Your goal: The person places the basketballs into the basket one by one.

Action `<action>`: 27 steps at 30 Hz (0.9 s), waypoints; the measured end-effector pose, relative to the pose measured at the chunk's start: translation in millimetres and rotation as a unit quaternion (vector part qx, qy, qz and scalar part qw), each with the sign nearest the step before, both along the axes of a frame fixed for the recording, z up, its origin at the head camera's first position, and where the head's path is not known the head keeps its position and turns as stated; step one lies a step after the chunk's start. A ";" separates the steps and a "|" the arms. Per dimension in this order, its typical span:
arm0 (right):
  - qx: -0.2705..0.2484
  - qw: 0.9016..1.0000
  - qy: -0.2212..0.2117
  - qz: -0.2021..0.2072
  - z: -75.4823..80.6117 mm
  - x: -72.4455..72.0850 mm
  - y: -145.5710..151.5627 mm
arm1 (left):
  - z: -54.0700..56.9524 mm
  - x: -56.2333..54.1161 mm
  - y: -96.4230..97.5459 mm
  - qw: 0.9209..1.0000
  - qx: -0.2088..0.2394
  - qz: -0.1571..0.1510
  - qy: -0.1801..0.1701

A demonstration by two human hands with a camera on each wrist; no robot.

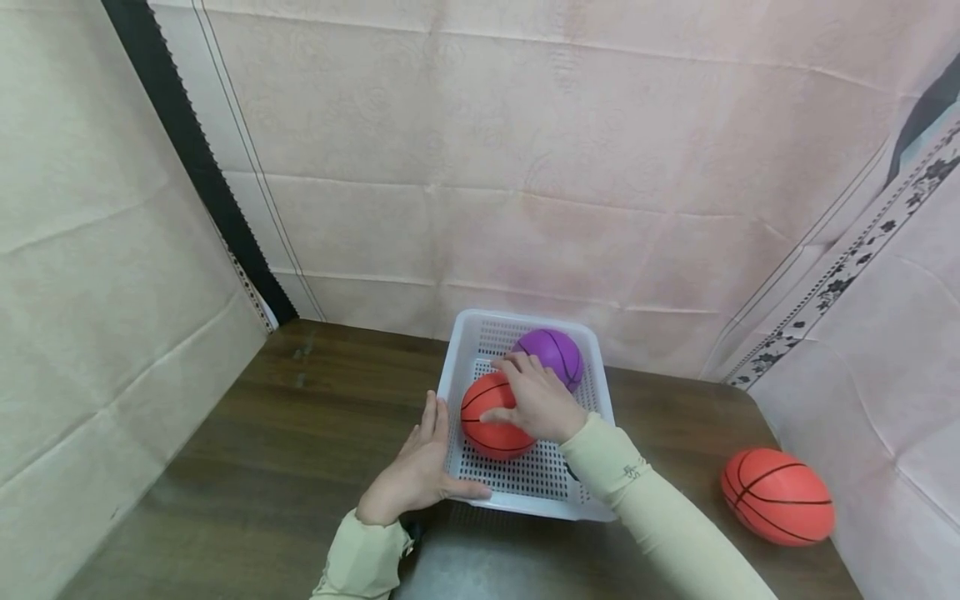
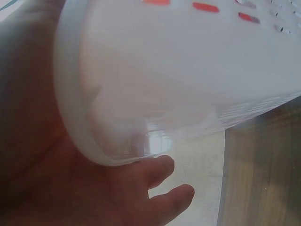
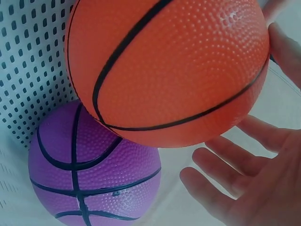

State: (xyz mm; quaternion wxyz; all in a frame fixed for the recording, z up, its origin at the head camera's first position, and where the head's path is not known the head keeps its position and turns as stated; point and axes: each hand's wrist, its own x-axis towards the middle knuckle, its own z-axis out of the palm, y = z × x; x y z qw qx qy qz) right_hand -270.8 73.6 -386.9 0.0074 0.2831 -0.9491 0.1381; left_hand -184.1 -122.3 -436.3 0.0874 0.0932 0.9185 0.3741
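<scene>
In the head view, a white perforated plastic basket [image 1: 452, 358] holds a red toy basketball [image 1: 487, 442] and a purple toy basketball [image 1: 558, 354]. My right hand [image 1: 536, 400] is over the upper right side of the red ball. In the right wrist view its fingers spread loosely beside the red ball [image 3: 174, 70], with the purple ball [image 3: 94, 174] close by. My left hand [image 1: 416, 471] rests against the basket's near left corner, thumb along the front rim and fingers along the left side. The rim [image 2: 70, 94] lies across its palm in the left wrist view.
Another red basketball [image 1: 780, 497] sits on the wooden table [image 1: 247, 467] near its right edge. Pale cloth [image 1: 562, 167] hangs behind the table and along both sides. The basket's far end stands close to the back cloth.
</scene>
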 end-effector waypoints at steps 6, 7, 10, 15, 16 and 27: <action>0.000 1.000 -0.005 -0.002 0.6 1.1 1.9 | -0.8 0.9 -0.5 1.000 0.001 0.000 -0.002; -0.002 1.000 -0.007 -0.004 1.9 1.6 2.5 | -0.8 1.1 -0.6 1.000 0.001 0.001 -0.002; -0.013 1.000 -0.006 -0.007 8.1 3.2 6.6 | -0.8 1.5 -0.4 1.000 0.005 0.000 0.001; -0.044 0.999 0.024 -0.007 24.8 6.6 29.9 | -1.5 1.5 0.9 1.000 0.011 -0.003 -0.001; -0.052 0.998 0.032 -0.010 28.7 7.7 37.0 | -1.4 1.5 1.2 1.000 0.012 -0.002 -0.004; -0.121 0.979 0.102 -0.130 47.3 43.8 157.3 | 0.0 1.5 0.0 1.000 0.017 0.002 0.000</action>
